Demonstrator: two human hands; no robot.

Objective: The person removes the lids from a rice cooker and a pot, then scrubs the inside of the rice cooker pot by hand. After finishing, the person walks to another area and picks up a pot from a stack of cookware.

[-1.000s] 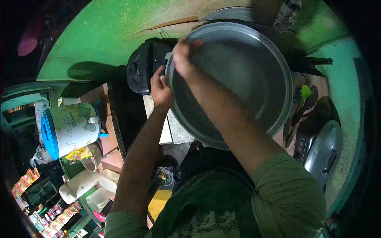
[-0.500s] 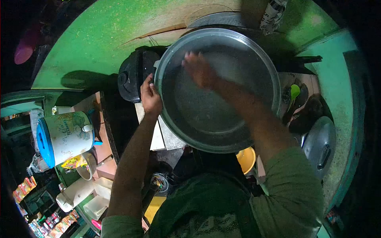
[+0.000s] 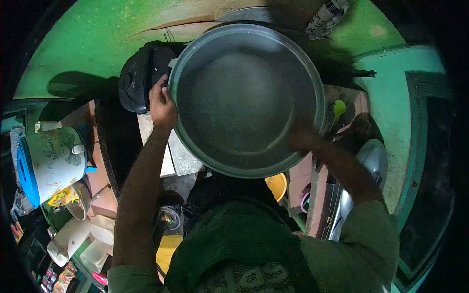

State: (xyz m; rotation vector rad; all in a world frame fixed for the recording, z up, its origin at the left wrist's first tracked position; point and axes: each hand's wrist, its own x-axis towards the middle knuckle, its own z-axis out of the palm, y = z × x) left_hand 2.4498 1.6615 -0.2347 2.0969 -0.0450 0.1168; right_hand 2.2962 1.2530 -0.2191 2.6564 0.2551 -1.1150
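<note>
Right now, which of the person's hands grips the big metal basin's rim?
The left hand, clamped on the basin rim's left edge; the blurred right hand is at its lower right.

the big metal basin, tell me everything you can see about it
The metal basin is large, round and shallow, dull grey like steel or aluminium, with a thin rolled rim. It is tilted so its open inside, with no contents visible, faces the camera. The left hand grips its left rim; the right hand, blurred, is at the lower right rim. It is held up before a green wall, beside a black appliance at its left, with a yellow bowl visible below.
</note>
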